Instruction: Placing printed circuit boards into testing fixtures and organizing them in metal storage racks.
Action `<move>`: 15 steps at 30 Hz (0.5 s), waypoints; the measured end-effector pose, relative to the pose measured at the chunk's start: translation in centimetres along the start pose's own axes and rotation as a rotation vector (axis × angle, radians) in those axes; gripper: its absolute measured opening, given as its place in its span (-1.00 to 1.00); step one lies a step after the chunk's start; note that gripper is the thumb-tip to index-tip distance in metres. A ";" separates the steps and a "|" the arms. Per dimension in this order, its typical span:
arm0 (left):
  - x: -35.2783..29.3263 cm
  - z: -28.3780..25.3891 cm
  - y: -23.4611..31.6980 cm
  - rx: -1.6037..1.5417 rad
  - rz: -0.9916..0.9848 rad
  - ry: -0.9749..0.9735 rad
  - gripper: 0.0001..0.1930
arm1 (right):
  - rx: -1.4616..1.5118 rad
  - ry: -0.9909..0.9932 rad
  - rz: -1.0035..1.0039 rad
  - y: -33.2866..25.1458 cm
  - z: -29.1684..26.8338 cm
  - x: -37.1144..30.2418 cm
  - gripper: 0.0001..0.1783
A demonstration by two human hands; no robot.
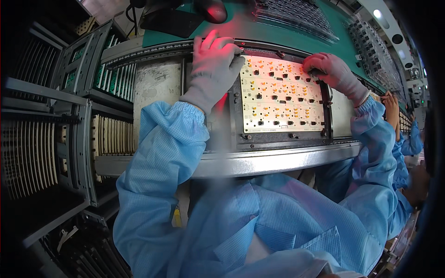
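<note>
A pale circuit board panel point(273, 103) with rows of small black and orange parts lies in a dark carrier frame point(271, 142) on the metal conveyor. My left hand point(212, 69), in a grey glove, rests at the frame's far left corner. Its fingers are spread, with the thumb by the panel's edge, and nothing shows in its grasp. At the panel's far right corner, my right hand point(334, 74), also gloved, has its fingers curled down. A dark bit shows under those fingertips; what they grip is mostly hidden. Red light falls across the left hand and the panel's far edge.
A metal rail point(278, 163) runs along the near side. Racks point(113, 134) of upright boards stand at left. Beyond the conveyor, a green mat point(241, 34) carries a black mouse point(211, 10) and stacked clear trays point(296, 18). Another person's hand point(391, 109) is at far right.
</note>
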State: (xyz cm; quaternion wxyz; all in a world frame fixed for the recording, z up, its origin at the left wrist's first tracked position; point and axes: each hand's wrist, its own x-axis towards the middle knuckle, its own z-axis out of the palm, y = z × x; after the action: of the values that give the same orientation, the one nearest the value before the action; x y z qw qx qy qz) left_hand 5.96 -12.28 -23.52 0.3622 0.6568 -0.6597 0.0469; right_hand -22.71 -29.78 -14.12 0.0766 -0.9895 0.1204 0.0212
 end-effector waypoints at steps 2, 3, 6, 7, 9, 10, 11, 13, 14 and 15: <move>-0.1 0.1 0.0 -0.005 0.011 0.016 -0.74 | -0.007 0.011 -0.008 0.2 0.3 -0.1 -0.65; -0.2 0.1 -0.1 -0.005 0.014 0.020 -0.74 | -0.010 0.018 -0.017 0.2 0.4 -0.1 -0.62; -0.4 0.3 -0.4 -0.002 0.016 0.021 -0.72 | 0.058 -0.026 0.018 0.0 0.1 0.0 -0.64; -0.4 0.3 -0.5 -0.007 0.026 0.024 -0.71 | 0.056 -0.027 0.019 0.0 0.1 0.0 -0.64; -0.4 0.4 -0.6 -0.012 0.036 0.029 -0.70 | 0.098 -0.010 0.019 0.1 0.2 -0.3 -0.56; -0.4 0.3 -0.6 -0.022 0.045 0.027 -0.69 | 0.097 -0.009 0.018 0.2 0.1 -0.3 -0.56; -0.3 0.3 -0.6 -0.032 0.054 0.024 -0.68 | 0.062 -0.019 0.013 0.2 0.1 -0.3 -0.52; -0.4 0.6 -0.8 -0.063 0.043 0.013 -0.67 | 0.026 -0.030 0.008 0.0 -0.1 -0.3 -0.49; -0.4 0.7 -0.9 -0.094 0.032 0.000 -0.66 | -0.017 -0.025 0.014 -0.1 -0.2 -0.3 -0.48; -0.6 0.8 -1.0 -0.096 0.032 0.001 -0.66 | -0.059 -0.020 0.020 -0.2 -0.2 -0.3 -0.47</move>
State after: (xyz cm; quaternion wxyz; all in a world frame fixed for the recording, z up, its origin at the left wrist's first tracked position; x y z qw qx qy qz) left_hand 6.45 -12.35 -24.80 0.3928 0.6280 -0.6715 0.0212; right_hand -22.96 -29.53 -13.84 0.0482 -0.9898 0.1289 0.0355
